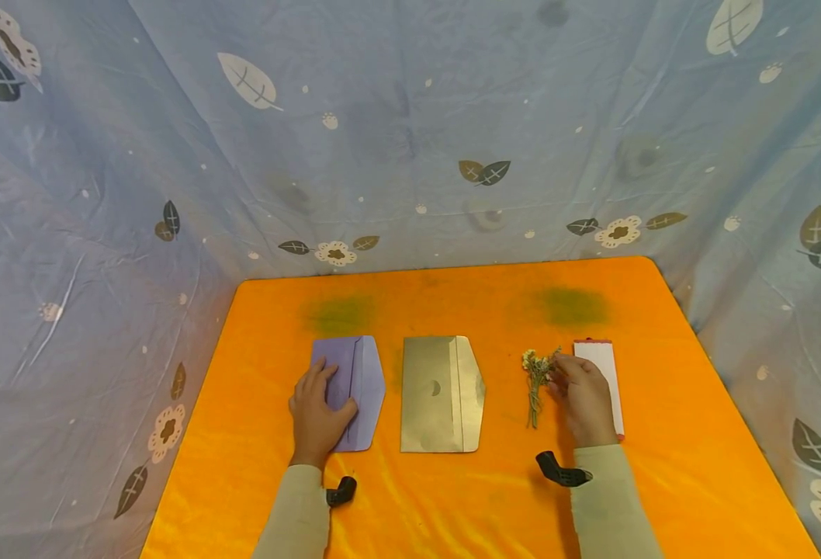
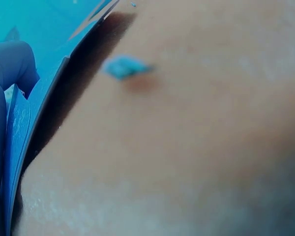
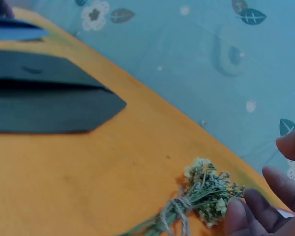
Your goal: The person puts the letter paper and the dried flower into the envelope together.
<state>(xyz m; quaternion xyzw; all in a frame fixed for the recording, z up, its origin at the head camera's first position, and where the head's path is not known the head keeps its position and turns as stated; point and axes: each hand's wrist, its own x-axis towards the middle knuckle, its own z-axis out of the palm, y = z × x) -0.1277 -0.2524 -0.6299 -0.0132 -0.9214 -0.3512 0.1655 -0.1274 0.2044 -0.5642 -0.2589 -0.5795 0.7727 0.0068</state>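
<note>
Under the right hand [image 1: 583, 400], whose open grip touches the sprig [image 1: 536, 382], the card [image 1: 602, 365] lies half hidden.

My left hand [image 1: 318, 415] rests flat on the purple envelope [image 1: 356, 388], which lies on the orange table with its flap open to the right. My right hand [image 1: 583, 400] touches with its fingertips the flower end of a small dried bouquet [image 1: 535, 384], tied with twine, lying flat, stems pointing toward me.
</note>
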